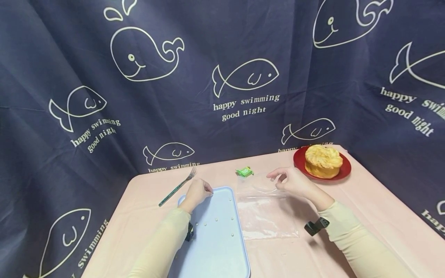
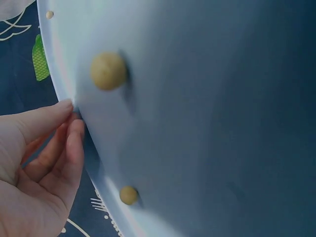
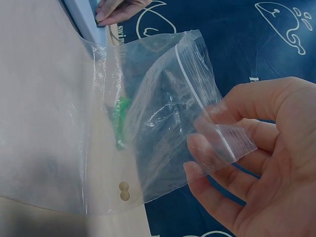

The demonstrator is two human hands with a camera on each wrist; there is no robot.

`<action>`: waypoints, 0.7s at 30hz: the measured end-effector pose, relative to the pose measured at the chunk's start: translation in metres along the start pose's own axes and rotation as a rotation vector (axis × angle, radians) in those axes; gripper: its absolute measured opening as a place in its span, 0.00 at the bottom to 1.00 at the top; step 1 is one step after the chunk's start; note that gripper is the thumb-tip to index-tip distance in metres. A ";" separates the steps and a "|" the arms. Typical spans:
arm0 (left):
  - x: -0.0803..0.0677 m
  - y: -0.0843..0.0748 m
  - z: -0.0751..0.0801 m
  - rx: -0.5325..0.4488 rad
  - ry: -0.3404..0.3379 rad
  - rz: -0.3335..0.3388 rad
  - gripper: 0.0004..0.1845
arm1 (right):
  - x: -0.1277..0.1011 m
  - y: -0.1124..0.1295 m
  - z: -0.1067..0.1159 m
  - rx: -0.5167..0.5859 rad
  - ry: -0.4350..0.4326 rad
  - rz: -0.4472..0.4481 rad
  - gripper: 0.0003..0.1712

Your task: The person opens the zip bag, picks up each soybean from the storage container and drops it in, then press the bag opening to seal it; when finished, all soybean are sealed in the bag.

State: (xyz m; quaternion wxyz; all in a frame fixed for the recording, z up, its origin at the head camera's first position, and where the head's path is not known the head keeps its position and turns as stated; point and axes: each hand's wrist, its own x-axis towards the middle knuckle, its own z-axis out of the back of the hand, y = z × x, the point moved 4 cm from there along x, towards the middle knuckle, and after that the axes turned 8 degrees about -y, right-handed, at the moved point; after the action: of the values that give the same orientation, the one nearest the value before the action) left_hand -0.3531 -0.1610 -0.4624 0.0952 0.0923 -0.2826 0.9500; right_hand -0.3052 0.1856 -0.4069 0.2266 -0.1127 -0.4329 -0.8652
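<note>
A pale blue tray (image 1: pixel 208 255) lies lengthwise on the table, with several small round beige beads (image 1: pixel 216 220) scattered over it. My left hand (image 1: pixel 199 192) pinches the rim at its far left corner, thumb and fingertips together. Two beads, one a larger yellowish ball (image 2: pixel 108 71), show close to this hand in the left wrist view. To the right of the tray lies a clear zip-lock bag (image 1: pixel 267 220), partly lifted. My right hand (image 1: pixel 290 180) holds the bag's mouth by the white zip strip (image 3: pixel 190 79); some fingers show through the plastic.
A green-wrapped sweet (image 1: pixel 245 171) lies beyond the bag. Left of the tray is a fork (image 1: pixel 177 187) with a dark green handle. At the back right a red plate (image 1: pixel 344 173) bears a round golden bread (image 1: pixel 321 162). A dark blue printed curtain (image 1: pixel 243 127) hangs behind the table.
</note>
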 end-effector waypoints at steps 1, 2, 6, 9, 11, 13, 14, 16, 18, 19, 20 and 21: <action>0.000 0.000 0.000 -0.017 -0.003 0.003 0.04 | 0.000 0.000 0.000 0.002 0.000 -0.002 0.20; -0.001 0.000 0.000 -0.037 -0.006 0.006 0.04 | 0.000 0.000 -0.001 0.004 0.002 -0.005 0.20; -0.001 -0.004 0.003 -0.131 -0.036 0.006 0.02 | 0.000 0.000 -0.001 0.008 0.007 -0.024 0.21; 0.001 -0.011 0.007 -0.199 -0.084 -0.018 0.01 | 0.001 0.000 -0.001 0.010 0.009 -0.025 0.22; 0.003 -0.018 0.011 -0.232 -0.117 -0.038 0.01 | 0.001 0.000 -0.001 0.007 0.009 -0.024 0.22; 0.004 -0.027 0.015 -0.275 -0.148 -0.061 0.02 | 0.001 0.001 -0.001 0.002 0.011 -0.024 0.22; 0.006 -0.032 0.017 -0.284 -0.161 -0.073 0.02 | 0.001 0.001 0.000 -0.001 0.012 -0.024 0.21; 0.007 -0.045 0.021 -0.311 -0.183 -0.096 0.03 | 0.002 0.003 0.000 -0.006 0.014 -0.027 0.21; 0.008 -0.060 0.025 -0.333 -0.201 -0.126 0.03 | 0.002 0.004 0.001 -0.008 0.014 -0.026 0.21; 0.009 -0.068 0.026 -0.350 -0.203 -0.141 0.03 | 0.002 0.004 0.001 -0.007 0.014 -0.026 0.21; 0.009 -0.076 0.027 -0.365 -0.205 -0.154 0.03 | 0.002 0.004 0.001 -0.006 0.014 -0.026 0.21; 0.009 -0.085 0.027 -0.388 -0.203 -0.168 0.03 | 0.002 0.004 0.001 -0.003 0.015 -0.026 0.21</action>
State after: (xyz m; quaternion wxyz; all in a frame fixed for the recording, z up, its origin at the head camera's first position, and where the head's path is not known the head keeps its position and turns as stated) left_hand -0.3384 -0.1054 -0.3941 0.1608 0.1905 -0.4594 0.8525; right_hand -0.3052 0.1840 -0.4023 0.2186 -0.1010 -0.4311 -0.8696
